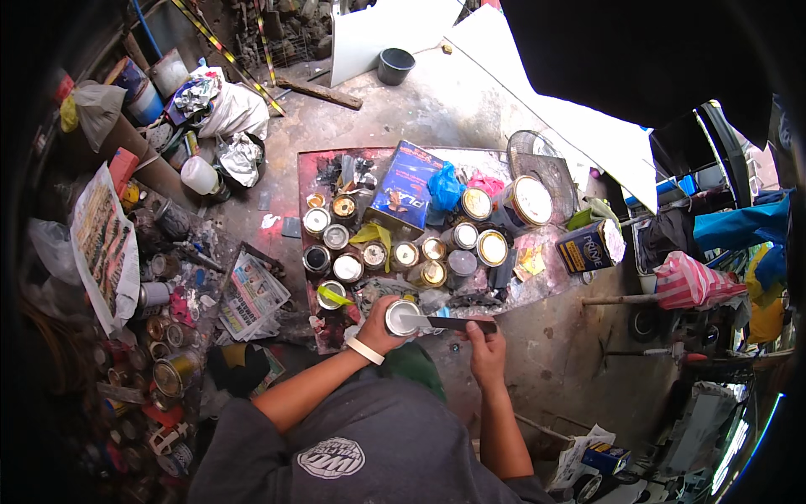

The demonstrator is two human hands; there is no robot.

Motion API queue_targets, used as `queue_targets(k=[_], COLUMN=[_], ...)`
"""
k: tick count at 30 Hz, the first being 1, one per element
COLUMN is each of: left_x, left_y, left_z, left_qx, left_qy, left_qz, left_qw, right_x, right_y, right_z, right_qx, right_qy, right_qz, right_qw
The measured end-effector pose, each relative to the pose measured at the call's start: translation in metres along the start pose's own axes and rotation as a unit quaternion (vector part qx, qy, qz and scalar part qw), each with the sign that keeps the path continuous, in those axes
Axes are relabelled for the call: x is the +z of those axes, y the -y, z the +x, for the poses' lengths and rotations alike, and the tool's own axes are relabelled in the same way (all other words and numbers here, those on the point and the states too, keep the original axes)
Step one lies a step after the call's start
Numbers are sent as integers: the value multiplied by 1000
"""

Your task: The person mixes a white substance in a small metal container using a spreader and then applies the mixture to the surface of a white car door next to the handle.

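My left hand [379, 329] is wrapped round a small round tin can [403, 317], held up in front of my body with its top facing me. A pale band sits on that wrist. In my right hand [487, 353] I grip a flat knife-like scraper [449, 322], dark along most of its length. Its pale tip reaches over the can's round top; whether it touches inside I cannot tell. Beyond my hands, several small paint cans [348, 268] stand on the paint-stained table [537, 286]. One nearby can [331, 295] has a yellow-green strip across it.
A blue box [409, 186], a blue plastic bag [445, 185] and a larger can [531, 202] stand further back on the table. At its right edge is a dark blue tin [590, 247]. More cans [175, 374] crowd the left. A black bucket [395, 65] stands beyond.
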State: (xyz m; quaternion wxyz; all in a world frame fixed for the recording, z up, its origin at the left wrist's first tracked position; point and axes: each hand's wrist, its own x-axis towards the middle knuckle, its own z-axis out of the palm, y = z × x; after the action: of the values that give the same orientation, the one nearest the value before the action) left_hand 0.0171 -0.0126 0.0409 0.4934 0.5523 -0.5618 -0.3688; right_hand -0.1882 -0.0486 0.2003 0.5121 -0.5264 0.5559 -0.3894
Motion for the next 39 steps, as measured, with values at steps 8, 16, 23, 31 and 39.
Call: queue_targets(k=[8,16,23,31,39], left_x=[-6,16,25,30,27], left_y=[12,17,-2,-27,-41], left_z=[0,-2,7,6,0], left_qx=[-46,-30,-9,-12,-29], left_qy=[-122,-232,-268,-259,-236], left_qz=[35,77,95,69,47], left_qw=[991,969,959,963,970], right_x=[40,71,57,38,31], right_y=[40,24,43,60,68], right_z=[38,88,110,117,106], right_qx=[-204,-292,-349,-357,-336], right_qy=[145,321,424,441,440], right_qz=[-235,-312,-357,-347,-315], right_qw=[939,845,756,747,770])
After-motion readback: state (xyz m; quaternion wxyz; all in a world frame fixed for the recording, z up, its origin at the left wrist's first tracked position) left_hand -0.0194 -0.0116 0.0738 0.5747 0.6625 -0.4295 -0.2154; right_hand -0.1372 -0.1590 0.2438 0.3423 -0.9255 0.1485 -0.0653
